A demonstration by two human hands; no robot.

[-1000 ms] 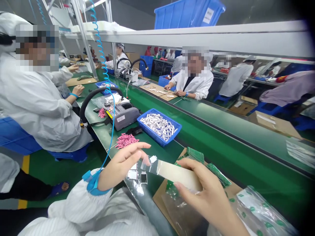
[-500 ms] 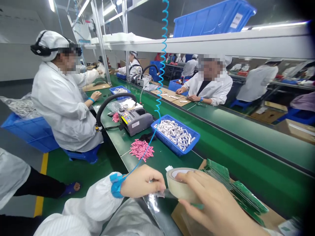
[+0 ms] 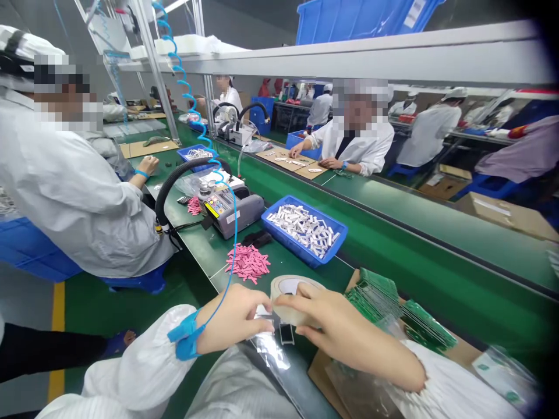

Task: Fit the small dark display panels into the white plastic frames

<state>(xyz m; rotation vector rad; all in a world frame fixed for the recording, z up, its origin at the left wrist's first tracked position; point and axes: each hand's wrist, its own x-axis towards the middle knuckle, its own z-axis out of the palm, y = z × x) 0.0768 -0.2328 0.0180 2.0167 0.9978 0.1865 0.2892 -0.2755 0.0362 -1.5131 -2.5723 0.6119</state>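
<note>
My left hand [image 3: 233, 314] wears a blue wrist strap [image 3: 188, 336] with a coiled cord. Its thumb and fingers are pinched on the loose end of clear tape, low over the table's near edge. Just to the right, my right hand [image 3: 325, 320] grips a roll of clear packing tape [image 3: 279, 294], fingers over its top and the thumb lower down. Below the roll, between both hands, a small rectangle with pale edges [image 3: 286, 333] shows; whether it is tape or a separate piece I cannot tell. Shiny clear plastic [image 3: 273, 352] lies underneath.
Stacked green circuit boards [image 3: 375, 294] stand in cardboard at right. Ahead are a pile of pink strips [image 3: 248, 262], a blue bin of white parts [image 3: 305, 233] and a grey machine with a black hose [image 3: 231, 212]. Co-workers sit at left [image 3: 78, 192] and across the line [image 3: 353, 139].
The tape roll and my right hand have shifted left and up in view, with the right fingers more arched. My left hand has moved slightly left. The camera has turned right.
</note>
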